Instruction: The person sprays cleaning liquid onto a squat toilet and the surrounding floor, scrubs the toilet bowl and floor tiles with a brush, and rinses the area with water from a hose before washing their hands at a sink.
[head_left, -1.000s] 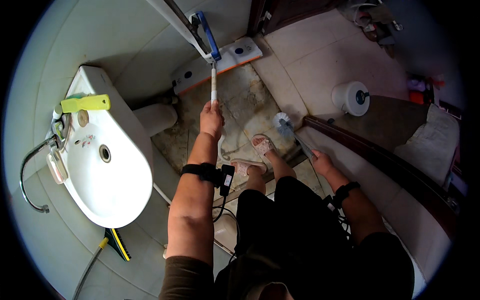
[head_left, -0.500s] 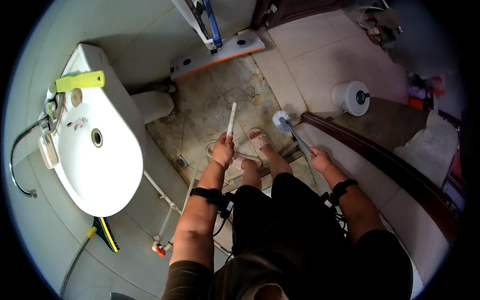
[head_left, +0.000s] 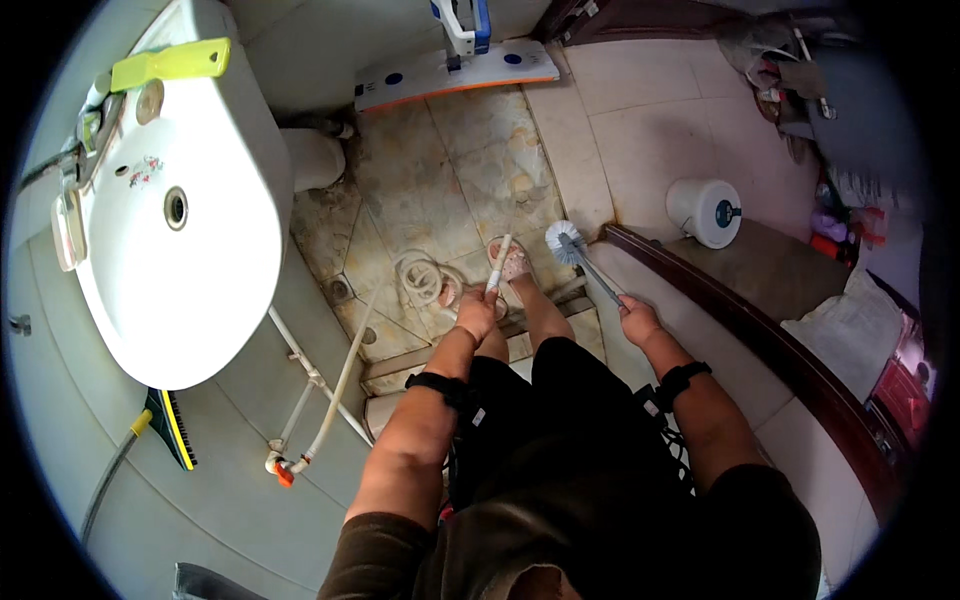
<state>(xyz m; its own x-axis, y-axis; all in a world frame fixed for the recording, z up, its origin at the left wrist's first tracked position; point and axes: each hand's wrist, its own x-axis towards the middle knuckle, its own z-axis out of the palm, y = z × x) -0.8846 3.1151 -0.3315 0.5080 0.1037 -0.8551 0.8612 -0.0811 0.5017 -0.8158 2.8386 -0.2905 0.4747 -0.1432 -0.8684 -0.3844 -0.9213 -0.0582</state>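
- Left hand [head_left: 476, 318]: clenching white mop handle [head_left: 498, 264], angling over floor [head_left: 450, 180] toward mop head [head_left: 455, 75].
- Right hand [head_left: 638, 320]: grasping toilet brush [head_left: 568, 242] by handle end, bristles hovering near sandalled foot [head_left: 513, 262].
- Handling: both likely light, stiff; gripping mid-shaft probably steadying best.
- Nearby: basin [head_left: 180, 200], paper roll [head_left: 705, 210].

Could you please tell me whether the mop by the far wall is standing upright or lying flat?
Upright: the mop rests its flat white head on the floor, handle rising at the wall.
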